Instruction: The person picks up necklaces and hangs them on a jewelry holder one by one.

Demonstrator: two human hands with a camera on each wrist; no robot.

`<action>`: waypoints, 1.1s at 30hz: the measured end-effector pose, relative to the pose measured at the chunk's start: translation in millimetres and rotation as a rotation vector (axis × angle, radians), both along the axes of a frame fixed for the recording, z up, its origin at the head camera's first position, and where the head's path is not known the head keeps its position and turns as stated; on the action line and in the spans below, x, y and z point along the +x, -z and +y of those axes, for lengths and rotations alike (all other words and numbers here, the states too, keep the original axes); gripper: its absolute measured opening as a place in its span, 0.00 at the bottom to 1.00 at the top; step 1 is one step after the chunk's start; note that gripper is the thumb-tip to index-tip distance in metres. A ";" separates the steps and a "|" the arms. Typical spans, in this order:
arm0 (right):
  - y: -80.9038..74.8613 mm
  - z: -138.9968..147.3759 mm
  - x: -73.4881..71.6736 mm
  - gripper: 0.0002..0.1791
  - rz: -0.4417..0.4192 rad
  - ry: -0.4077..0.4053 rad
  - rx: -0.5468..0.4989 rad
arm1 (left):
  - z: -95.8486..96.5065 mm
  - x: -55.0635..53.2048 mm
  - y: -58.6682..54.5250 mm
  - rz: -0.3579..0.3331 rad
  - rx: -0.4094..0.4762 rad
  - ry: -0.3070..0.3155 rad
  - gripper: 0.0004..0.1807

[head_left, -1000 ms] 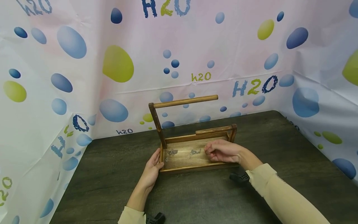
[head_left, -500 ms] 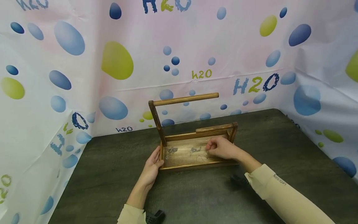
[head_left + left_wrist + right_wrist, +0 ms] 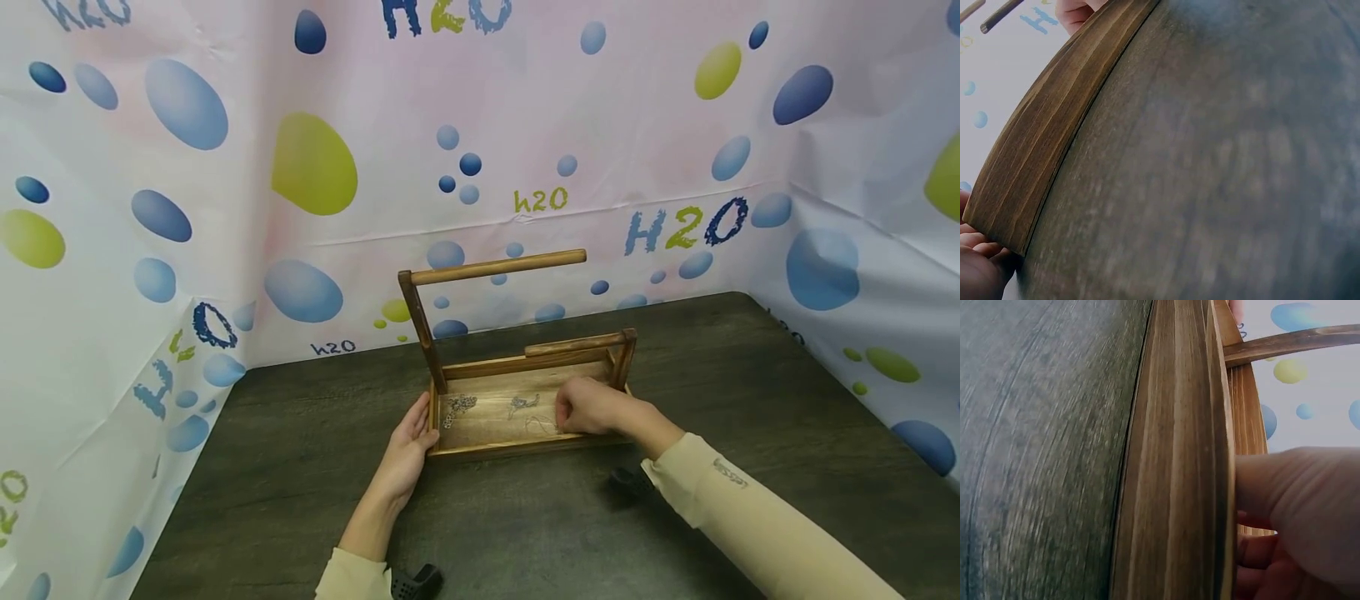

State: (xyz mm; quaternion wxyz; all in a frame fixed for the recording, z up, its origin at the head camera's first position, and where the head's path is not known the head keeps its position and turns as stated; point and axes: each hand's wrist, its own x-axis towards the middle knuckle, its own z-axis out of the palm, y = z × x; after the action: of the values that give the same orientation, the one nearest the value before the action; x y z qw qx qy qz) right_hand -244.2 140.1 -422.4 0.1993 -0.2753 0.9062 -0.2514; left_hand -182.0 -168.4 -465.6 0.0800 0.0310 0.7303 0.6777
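Note:
A wooden jewelry stand with a tray base (image 3: 495, 451) rests on the dark table. My left hand (image 3: 407, 446) grips the tray's left end, thumb over the rim; in the left wrist view its fingers wrap the corner. Inside the tray, my right hand (image 3: 591, 406) reaches down at the right part with curled fingers. A very thin chain (image 3: 538, 424) lies on the tray floor and runs to that hand, which seems to pinch its end; the fingertips are hidden. A bunched silver chain (image 3: 460, 405) lies at the left, and a smaller one (image 3: 522, 404) at the middle.
A tall post with a long wooden bar (image 3: 498, 268) rises from the tray's left end. A lower, shorter bar (image 3: 573, 345) spans above the back right, close to my right hand. Behind the table (image 3: 315, 483) hangs a patterned backdrop (image 3: 390, 150).
My right hand has turned palm-down and lowered toward the tray's front right, and the thin chain has come into view on the tray floor. My left hand stays on the left end.

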 end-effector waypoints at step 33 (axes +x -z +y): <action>-0.8 -23.3 5.3 0.17 -0.273 0.083 -0.520 | -0.2 -0.3 0.6 0.000 -0.007 -0.008 0.36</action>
State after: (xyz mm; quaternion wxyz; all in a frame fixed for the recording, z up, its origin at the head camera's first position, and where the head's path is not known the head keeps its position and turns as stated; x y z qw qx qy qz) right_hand -239.0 116.8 -421.6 0.2317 -0.2434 0.7868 -0.5177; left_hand -182.3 -168.6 -466.3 0.0775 0.0280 0.7328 0.6754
